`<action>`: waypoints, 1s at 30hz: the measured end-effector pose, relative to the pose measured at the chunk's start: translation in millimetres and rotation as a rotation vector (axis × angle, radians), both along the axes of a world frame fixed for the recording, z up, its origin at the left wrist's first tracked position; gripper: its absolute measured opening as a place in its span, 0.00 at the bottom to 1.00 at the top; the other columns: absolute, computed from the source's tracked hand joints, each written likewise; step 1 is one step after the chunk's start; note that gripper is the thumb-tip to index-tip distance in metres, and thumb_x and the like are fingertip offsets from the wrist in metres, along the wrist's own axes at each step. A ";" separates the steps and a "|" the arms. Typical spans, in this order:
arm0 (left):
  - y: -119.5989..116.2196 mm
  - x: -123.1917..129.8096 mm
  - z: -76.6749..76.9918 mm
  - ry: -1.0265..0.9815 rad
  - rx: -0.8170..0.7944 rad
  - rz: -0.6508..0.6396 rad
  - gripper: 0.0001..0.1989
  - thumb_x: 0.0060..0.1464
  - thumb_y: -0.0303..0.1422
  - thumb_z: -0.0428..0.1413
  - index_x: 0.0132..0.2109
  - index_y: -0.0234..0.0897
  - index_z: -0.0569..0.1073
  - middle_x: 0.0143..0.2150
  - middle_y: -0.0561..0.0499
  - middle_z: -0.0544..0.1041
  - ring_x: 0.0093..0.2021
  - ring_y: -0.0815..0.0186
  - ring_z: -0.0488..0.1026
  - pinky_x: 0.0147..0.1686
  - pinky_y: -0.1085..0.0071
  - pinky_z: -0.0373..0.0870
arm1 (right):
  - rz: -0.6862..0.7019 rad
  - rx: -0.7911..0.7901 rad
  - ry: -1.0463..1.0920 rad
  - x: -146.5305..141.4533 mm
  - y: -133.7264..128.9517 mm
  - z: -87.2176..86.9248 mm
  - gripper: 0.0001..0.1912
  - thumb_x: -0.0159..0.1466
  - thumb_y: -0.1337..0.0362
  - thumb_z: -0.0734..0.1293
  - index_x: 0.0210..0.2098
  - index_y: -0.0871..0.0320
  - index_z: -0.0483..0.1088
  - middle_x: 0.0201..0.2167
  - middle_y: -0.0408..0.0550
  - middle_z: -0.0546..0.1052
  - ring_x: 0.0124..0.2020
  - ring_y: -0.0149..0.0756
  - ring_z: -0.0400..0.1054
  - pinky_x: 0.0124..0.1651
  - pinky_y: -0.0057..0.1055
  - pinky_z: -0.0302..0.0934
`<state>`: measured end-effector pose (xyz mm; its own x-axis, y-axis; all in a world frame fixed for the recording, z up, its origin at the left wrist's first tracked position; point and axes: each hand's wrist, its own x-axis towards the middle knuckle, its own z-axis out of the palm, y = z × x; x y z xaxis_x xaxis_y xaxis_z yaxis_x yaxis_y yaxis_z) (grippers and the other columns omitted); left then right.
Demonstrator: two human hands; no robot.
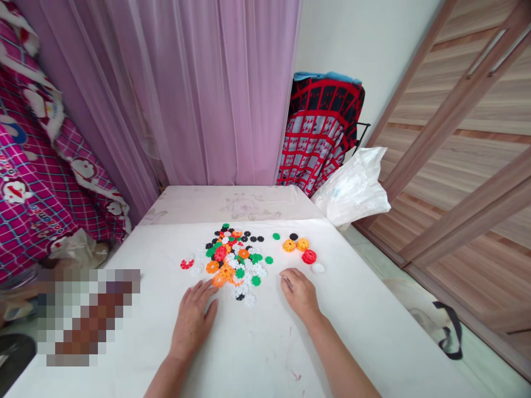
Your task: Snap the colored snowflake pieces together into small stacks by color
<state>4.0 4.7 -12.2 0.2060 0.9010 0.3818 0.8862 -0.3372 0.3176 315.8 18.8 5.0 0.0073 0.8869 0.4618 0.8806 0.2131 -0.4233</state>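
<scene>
A pile of notched plastic snowflake discs in orange, green, white, black and red spreads over the middle of the white-covered table. My left hand lies at the pile's front left edge, palm down and fingers stretched out. Its fingertips are by an orange disc. To the right of the pile, my right hand rests on the table with its fingers curled in; whatever they may hold is hidden. Beyond it are two yellow-orange stacks of discs, a red stack, and green, black and white discs.
A red-and-white disc group lies left of the pile. A white plastic bag stands at the table's far right corner. Purple curtains hang behind, a wooden wardrobe stands at right, and a pixelated patch covers the left edge.
</scene>
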 end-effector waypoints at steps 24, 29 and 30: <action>5.0 8.9 11.2 -0.026 -0.005 0.041 0.16 0.57 0.28 0.48 0.47 0.40 0.77 0.53 0.47 0.78 0.57 0.55 0.71 0.57 0.52 0.66 | -0.045 -0.062 0.068 -6.1 5.9 -16.8 0.10 0.59 0.66 0.60 0.33 0.54 0.73 0.34 0.44 0.77 0.35 0.34 0.70 0.38 0.28 0.58; 3.8 10.1 14.7 -0.005 0.017 0.049 0.15 0.56 0.27 0.48 0.46 0.39 0.77 0.51 0.46 0.79 0.54 0.55 0.73 0.56 0.54 0.68 | -0.048 -0.005 -0.022 -7.7 5.7 -18.1 0.10 0.60 0.68 0.60 0.32 0.55 0.73 0.33 0.45 0.77 0.36 0.35 0.69 0.37 0.28 0.57; 3.1 10.5 15.2 0.000 0.021 0.046 0.15 0.56 0.27 0.48 0.46 0.39 0.77 0.51 0.45 0.79 0.54 0.55 0.73 0.55 0.54 0.69 | -0.044 0.016 -0.042 -7.7 5.6 -18.7 0.10 0.60 0.68 0.60 0.32 0.55 0.74 0.33 0.45 0.77 0.36 0.35 0.69 0.38 0.28 0.58</action>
<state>14.5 7.8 3.0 0.1645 0.9015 0.4003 0.9011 -0.3024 0.3108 308.1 24.4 -13.6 0.0262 0.8787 0.4766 0.9063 0.1803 -0.3822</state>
